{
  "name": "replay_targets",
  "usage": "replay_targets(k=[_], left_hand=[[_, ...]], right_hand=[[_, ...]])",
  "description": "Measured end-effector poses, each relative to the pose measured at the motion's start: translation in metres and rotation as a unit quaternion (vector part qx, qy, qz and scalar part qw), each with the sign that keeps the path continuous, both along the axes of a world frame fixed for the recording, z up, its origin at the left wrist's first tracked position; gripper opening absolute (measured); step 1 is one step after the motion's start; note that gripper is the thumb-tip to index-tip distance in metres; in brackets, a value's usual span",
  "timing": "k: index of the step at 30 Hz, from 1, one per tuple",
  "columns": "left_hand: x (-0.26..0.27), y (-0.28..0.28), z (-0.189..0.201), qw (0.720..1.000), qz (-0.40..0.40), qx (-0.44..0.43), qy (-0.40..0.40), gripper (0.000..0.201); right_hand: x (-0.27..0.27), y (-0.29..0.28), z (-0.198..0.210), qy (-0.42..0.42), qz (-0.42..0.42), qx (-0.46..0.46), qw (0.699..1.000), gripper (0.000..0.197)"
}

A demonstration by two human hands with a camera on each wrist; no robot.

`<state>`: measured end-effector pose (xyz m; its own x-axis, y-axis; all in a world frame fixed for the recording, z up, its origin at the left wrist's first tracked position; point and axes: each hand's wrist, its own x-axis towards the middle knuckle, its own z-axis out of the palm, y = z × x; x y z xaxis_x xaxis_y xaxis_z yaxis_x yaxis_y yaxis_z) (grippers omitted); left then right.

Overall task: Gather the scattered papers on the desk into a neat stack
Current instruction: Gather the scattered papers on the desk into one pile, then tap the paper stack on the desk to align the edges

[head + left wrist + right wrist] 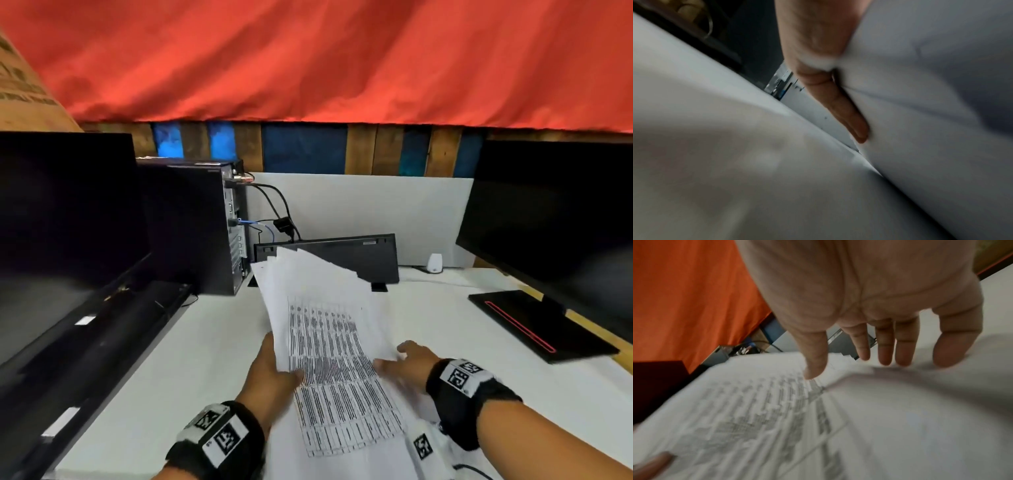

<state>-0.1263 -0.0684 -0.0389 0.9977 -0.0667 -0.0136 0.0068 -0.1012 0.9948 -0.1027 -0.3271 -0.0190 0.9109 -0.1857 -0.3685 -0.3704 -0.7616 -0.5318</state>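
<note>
On the left, my left hand (270, 371) has its grip on the papers (329, 335): thumb curled over the printed top sheet, fingers (846, 110) flat beneath. The bundle is lifted off the tabletop (191, 356), fanned unevenly, its long axis running away from me toward the keyboard (359, 253). Just right of it, my right hand (404, 365) hovers with fingers (885, 347) spread and relaxed, holding nothing, nearest the loose right edge. I judge it squares that edge next.
</note>
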Motion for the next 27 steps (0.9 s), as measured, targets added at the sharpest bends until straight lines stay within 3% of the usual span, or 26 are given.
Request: replay_targets(k=[2, 4, 6, 9, 11, 13, 17, 21, 23, 25, 27], left_hand=[[0.000, -0.001, 0.026, 0.997, -0.008, -0.036, -0.063, 0.061], [-0.002, -0.001, 0.057, 0.992, -0.029, -0.065, -0.106, 0.061], [-0.001, -0.002, 0.087, 0.985, -0.039, -0.061, -0.157, 0.059], [0.007, -0.012, 0.112, 0.972, -0.017, 0.000, -0.235, 0.064], [0.012, -0.020, 0.121, 0.961, 0.023, 0.027, -0.273, 0.073], [0.015, -0.024, 0.129, 0.956, 0.056, 0.000, -0.288, 0.075], [0.012, -0.023, 0.125, 0.961, 0.056, -0.061, -0.263, 0.068], [0.012, -0.031, 0.121, 0.959, 0.057, -0.058, -0.272, 0.060], [0.014, -0.027, 0.121, 0.956, 0.061, -0.094, -0.271, 0.053], [0.013, -0.024, 0.122, 0.954, 0.049, -0.119, -0.272, 0.057], [0.008, -0.032, 0.124, 0.955, 0.024, -0.106, -0.275, 0.064]], right_hand=[[-0.006, -0.016, 0.013, -0.021, -0.016, 0.106, 0.994, 0.106], [-0.013, -0.027, 0.028, -0.056, -0.003, 0.228, 0.972, 0.090], [-0.014, -0.033, 0.045, -0.139, 0.007, 0.326, 0.935, 0.085], [-0.016, -0.021, 0.077, -0.291, 0.002, 0.422, 0.859, 0.061], [-0.019, -0.012, 0.096, -0.342, 0.004, 0.440, 0.831, 0.046], [-0.022, -0.010, 0.105, -0.371, 0.014, 0.438, 0.819, 0.037], [-0.025, -0.013, 0.106, -0.410, 0.002, 0.436, 0.802, 0.046], [-0.026, -0.009, 0.103, -0.419, -0.006, 0.468, 0.778, 0.038], [-0.027, -0.016, 0.101, -0.432, -0.024, 0.491, 0.756, 0.046], [-0.029, -0.023, 0.097, -0.437, -0.036, 0.484, 0.757, 0.075], [-0.032, -0.018, 0.094, -0.423, -0.021, 0.478, 0.769, 0.073]])
